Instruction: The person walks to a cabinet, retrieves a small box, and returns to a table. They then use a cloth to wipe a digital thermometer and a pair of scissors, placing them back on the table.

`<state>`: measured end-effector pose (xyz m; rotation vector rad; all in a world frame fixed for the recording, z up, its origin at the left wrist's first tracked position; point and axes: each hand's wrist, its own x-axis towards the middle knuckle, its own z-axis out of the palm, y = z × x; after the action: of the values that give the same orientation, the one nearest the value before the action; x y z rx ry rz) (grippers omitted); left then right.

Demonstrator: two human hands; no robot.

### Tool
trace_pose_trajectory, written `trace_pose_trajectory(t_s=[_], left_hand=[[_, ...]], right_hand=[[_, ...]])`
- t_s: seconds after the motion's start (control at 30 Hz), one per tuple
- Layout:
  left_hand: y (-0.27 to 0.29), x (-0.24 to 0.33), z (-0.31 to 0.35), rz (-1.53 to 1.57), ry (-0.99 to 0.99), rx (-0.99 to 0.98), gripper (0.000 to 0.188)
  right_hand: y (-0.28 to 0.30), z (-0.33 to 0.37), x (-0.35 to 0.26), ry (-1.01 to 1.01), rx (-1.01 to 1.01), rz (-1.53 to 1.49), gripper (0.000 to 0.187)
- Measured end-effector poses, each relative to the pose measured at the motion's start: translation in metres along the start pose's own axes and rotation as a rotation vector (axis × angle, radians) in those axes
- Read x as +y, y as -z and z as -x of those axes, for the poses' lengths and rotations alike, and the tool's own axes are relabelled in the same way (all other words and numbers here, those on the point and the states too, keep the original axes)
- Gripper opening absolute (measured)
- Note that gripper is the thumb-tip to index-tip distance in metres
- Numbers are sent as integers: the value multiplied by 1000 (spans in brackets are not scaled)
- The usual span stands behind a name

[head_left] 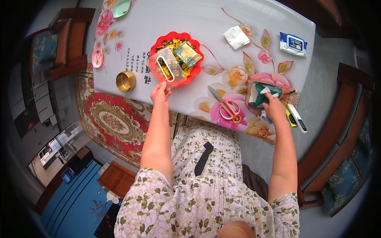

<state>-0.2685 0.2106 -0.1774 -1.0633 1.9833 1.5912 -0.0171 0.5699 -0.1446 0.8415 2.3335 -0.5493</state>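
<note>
My left hand (pixel 160 94) is at the table's front edge, fingertips closed on a translucent plastic piece (pixel 171 60) with a white elongated loop (pixel 164 69). That piece lies over the near left part of a red scalloped bowl (pixel 197 47), filled with yellow-wrapped snacks (pixel 185 73) and a clear-and-green packet (pixel 187 54). My right hand (pixel 274 108) reaches to a clear tissue box (pixel 253 93) with a dark green pack inside. Its fingers pinch a white tissue (pixel 265 91) at the top of the box; the grip is partly hidden.
Red-handled scissors (pixel 230 109) lie open between my arms. A brass cup (pixel 126 81) stands near the left edge, by a pink dish (pixel 97 58); a green dish (pixel 121 8) is farther back. Folded white tissue (pixel 236 37), a wipes pack (pixel 293 44) and a white-and-dark handheld device (pixel 297 118) are at right.
</note>
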Motion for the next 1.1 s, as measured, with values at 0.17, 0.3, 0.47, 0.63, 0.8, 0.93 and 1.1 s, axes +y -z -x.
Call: trace_pose_trajectory(t_s=[0.17,0.3,0.47,0.63,0.8,0.93,1.1], left_hand=[[5,19,41,62,-151,-160,16],[-8,36,84,65,-150,-274,16],[-21,40,116,55,-128,-502,21],[-36,38,142,39,-74,-658,26],[-43,34,160,-26,-68,-780,32],[-50,29,168,-52,-49,-836,32],[-56,16,177,-102,-1,-840,31]], right_hand=[[0,0,1,2,4,-19,44],[0,0,1,0,5,-12,43],[-1,0,2,-11,2,12,42],[3,3,2,-14,9,22,40],[2,4,3,-15,14,6,38],[2,5,3,-10,39,-13,39],[2,15,4,-12,86,-53,37]])
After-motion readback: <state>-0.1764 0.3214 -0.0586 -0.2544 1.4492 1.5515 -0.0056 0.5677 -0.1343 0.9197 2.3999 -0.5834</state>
